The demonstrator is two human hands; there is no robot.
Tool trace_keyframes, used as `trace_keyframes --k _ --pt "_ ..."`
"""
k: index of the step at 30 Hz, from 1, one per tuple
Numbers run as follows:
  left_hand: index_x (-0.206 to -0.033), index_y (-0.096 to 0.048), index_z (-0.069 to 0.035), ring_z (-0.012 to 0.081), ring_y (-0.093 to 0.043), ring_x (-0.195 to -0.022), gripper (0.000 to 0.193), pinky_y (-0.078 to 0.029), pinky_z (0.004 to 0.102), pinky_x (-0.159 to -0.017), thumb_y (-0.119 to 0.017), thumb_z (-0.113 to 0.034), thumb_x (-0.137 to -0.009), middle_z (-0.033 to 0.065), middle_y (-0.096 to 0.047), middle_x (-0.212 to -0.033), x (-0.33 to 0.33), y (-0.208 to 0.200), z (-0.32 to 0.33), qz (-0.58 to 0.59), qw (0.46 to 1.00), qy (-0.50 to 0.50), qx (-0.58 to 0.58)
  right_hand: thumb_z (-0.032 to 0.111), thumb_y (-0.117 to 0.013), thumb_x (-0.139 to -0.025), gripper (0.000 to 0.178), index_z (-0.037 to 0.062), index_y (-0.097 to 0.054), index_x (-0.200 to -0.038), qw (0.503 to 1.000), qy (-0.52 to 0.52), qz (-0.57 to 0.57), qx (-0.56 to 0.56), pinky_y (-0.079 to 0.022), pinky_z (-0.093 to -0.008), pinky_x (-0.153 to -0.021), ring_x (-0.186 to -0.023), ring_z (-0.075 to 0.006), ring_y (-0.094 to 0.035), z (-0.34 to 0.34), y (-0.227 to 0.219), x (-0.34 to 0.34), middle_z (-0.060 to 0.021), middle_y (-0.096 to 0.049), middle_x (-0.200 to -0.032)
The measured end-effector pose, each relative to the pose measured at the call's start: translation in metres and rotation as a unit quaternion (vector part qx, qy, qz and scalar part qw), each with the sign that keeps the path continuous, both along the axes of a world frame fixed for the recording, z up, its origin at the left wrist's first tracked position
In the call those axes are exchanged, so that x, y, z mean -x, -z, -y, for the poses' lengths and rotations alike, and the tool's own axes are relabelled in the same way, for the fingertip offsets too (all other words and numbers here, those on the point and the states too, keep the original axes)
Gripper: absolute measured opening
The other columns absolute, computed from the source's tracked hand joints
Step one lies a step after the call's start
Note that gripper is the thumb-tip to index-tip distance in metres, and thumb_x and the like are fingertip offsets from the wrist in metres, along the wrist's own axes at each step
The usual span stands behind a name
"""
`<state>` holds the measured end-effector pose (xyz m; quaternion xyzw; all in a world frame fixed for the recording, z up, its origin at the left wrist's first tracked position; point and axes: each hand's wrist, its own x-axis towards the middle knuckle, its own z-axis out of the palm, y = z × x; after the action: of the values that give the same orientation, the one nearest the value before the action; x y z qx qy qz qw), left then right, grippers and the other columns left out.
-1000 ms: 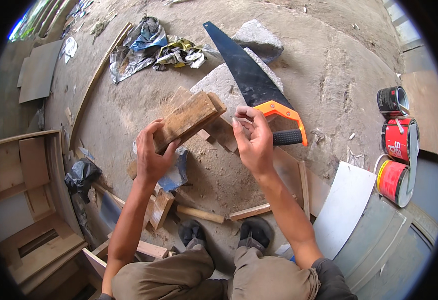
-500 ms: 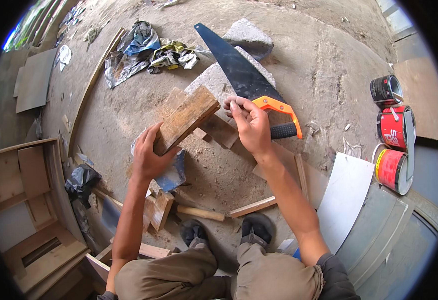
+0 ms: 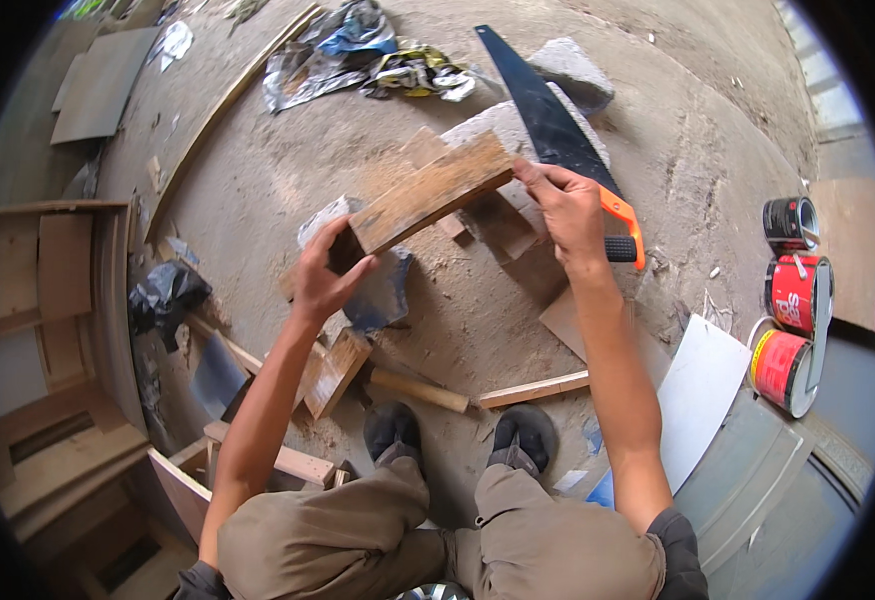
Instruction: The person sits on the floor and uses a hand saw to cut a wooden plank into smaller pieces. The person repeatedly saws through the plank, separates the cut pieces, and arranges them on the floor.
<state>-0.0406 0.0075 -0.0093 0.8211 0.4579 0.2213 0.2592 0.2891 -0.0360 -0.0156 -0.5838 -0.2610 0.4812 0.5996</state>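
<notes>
A short, worn wooden block [image 3: 436, 192] is held up in front of me, tilted with its right end higher. My left hand [image 3: 326, 272] grips its lower left end, thumb below. At the other end, the fingertips of my right hand [image 3: 570, 215] close on the block's corner. Just beyond the right hand, a hand saw [image 3: 555, 118] with a dark blade and an orange and black handle lies across a pale concrete block [image 3: 493, 125]. Below the held block are wood offcuts [image 3: 501, 222], partly hidden by it.
Crumpled plastic sacks [image 3: 358, 50] lie at the far left beside a long wooden strip [image 3: 228, 115]. Paint cans [image 3: 796, 290] stand at the right near a white panel [image 3: 703, 385]. A wooden cabinet frame [image 3: 63, 330] is at the left. A round wooden handle [image 3: 420, 390] lies before my feet.
My right hand has come onto the block's right end, where it was apart from it before. The block has swung to a flatter angle. My view has shifted a little to the left.
</notes>
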Motion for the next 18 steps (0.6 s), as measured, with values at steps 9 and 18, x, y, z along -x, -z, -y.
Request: trace_keyframes --k 9,18 --pt "-0.128 -0.058 0.005 0.0344 -0.060 -0.118 0.064 -0.047 0.0397 -0.099 -0.082 -0.024 -0.077 0.0209 -0.062 -0.127 0.005 0.026 -0.003 0.006 0.997 -0.016 -0.082 0.030 -0.078 -0.087 0.035 -0.0036 -0.076 -0.097 0.999 0.029 0.041 -0.006 -0.040 -0.0185 -0.065 -0.070 -0.0031 -0.053 -0.005 0.010 0.008 0.0013 -0.067 -0.079" --pt "-0.126 -0.060 0.003 0.0346 -0.059 -0.115 0.061 -0.045 0.0426 -0.098 -0.079 -0.029 -0.078 0.0204 -0.062 -0.125 0.004 0.024 0.002 0.010 0.994 -0.013 -0.111 0.035 -0.076 -0.089 0.040 -0.0046 -0.075 -0.097 0.996 0.037 0.071 -0.025 -0.044 -0.0197 -0.067 -0.073 -0.0040 -0.056 0.002 0.012 0.018 -0.0007 -0.070 -0.081"
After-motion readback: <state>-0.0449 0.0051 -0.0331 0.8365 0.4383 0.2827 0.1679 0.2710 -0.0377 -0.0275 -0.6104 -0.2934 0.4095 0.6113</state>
